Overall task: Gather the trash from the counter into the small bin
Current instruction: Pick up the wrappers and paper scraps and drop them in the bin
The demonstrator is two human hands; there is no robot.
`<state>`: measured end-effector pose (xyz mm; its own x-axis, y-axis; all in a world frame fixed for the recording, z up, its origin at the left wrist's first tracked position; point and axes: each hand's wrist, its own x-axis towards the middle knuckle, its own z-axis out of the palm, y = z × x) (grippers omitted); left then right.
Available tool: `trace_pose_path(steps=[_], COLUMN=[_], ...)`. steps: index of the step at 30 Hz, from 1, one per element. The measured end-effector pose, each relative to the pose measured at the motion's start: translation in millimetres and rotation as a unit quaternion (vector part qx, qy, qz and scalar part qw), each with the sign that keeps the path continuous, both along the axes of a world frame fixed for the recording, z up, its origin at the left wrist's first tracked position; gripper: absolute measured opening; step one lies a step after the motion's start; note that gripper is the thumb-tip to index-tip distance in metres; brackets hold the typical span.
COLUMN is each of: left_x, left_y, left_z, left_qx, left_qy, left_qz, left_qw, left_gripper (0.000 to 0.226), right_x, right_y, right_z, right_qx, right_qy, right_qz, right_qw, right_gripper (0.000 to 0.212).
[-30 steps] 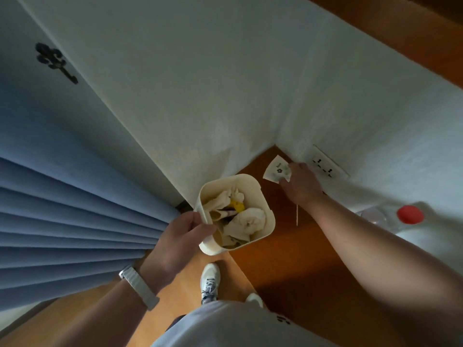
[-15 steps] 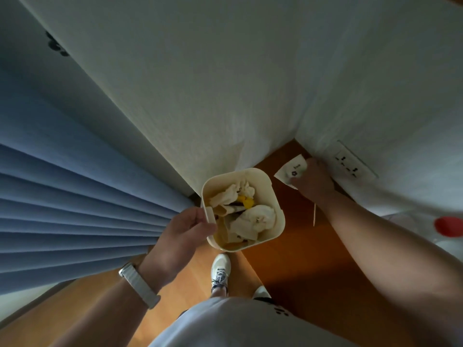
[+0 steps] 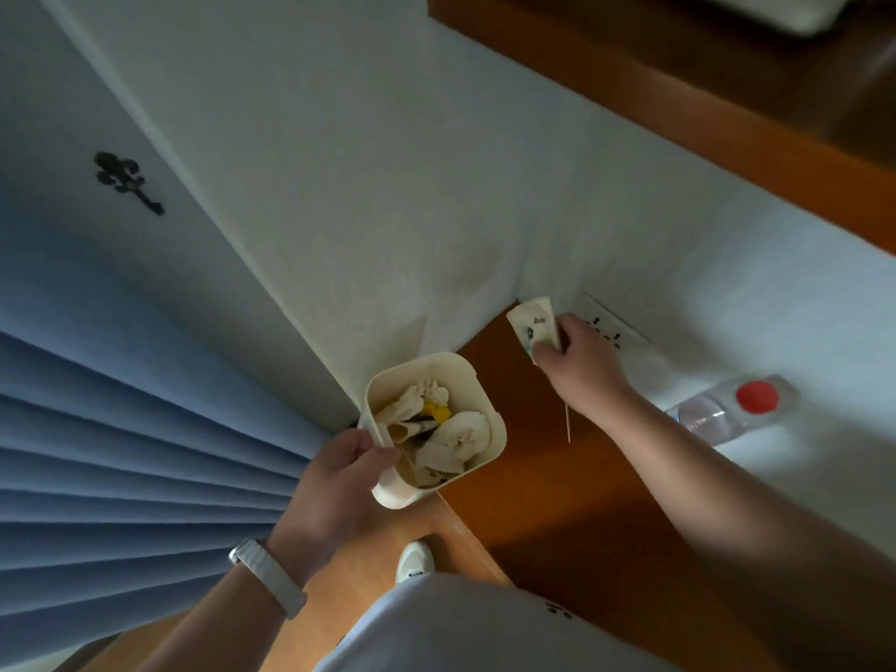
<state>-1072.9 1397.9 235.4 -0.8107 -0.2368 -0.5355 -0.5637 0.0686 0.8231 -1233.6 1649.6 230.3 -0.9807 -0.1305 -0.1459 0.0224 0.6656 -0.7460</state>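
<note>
Head view: cream small bin [image 3: 477,380] brims with crumpled white trash [image 3: 456,438].

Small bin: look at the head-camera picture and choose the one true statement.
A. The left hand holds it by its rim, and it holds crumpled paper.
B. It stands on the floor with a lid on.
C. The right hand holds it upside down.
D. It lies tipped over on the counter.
A: the left hand grips the rim of the small bin, with crumpled paper inside, while the right hand holds a paper wrapper.
</note>
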Motion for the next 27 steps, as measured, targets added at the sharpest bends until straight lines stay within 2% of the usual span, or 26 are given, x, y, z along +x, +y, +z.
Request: trace_pose_path(steps=[4, 9, 11, 13, 16, 21, 22, 25, 27], left_x=[3.4, 7.6, 10.2, 11.9, 13.2, 13.2, 12.6, 11.5, 10.8], left_y=[-0.7, -1.8, -0.6, 0.9, 2.7, 9.9, 11.8, 17.2, 19.6], left_z=[3.2, -0.5, -0.3, 2.3, 1.9, 8.1, 10.9, 17.5, 17.8], left_qx=[-0.015, -0.038, -0.046, -0.044, -0.041, -0.045, -0.04, -0.026, -0.026], left_qy=[-0.005, 0.001, 0.004, 0.003, -0.001, 0.01, 0.016, 0.04, 0.045], left_qz=[0.001, -0.022, -0.026, -0.021, -0.023, -0.03, -0.036, -0.058, -0.065], left_qw=[1.0, 0.999, 0.999, 0.999, 0.999, 0.998, 0.998, 0.997, 0.996], left_gripper=[0.038, 0.018, 0.019, 0.023, 0.03, 0.027, 0.03, 0.058, 0.058], right_x=[26.4, 58.3, 65.0, 70.5, 76.4, 80.3, 80.2, 76.6, 71.8], right_y=[-7.6, -20.6, -23.6, -26.4, -30.4, -35.5, -36.1, -36.7, -35.9], right_z=[44.3, 63.0, 61.2, 56.4, 46.4, 35.2, 32.9, 27.0, 24.0], right_qx=[-0.053, -0.044, -0.033, 0.019, 0.149, 0.248, 0.26, 0.284, 0.295], right_qy=[0.046, 0.004, -0.01, -0.025, 0.028, 0.084, 0.086, 0.082, 0.092], right_qz=[0.03, 0.117, 0.118, 0.138, 0.157, 0.124, 0.12, 0.115, 0.121], right_qw=[0.997, 0.992, 0.992, 0.99, 0.976, 0.957, 0.954, 0.949, 0.943], right_gripper=[0.012, 0.007, 0.002, 0.006, 0.013, 0.021, 0.022, 0.026, 0.027])
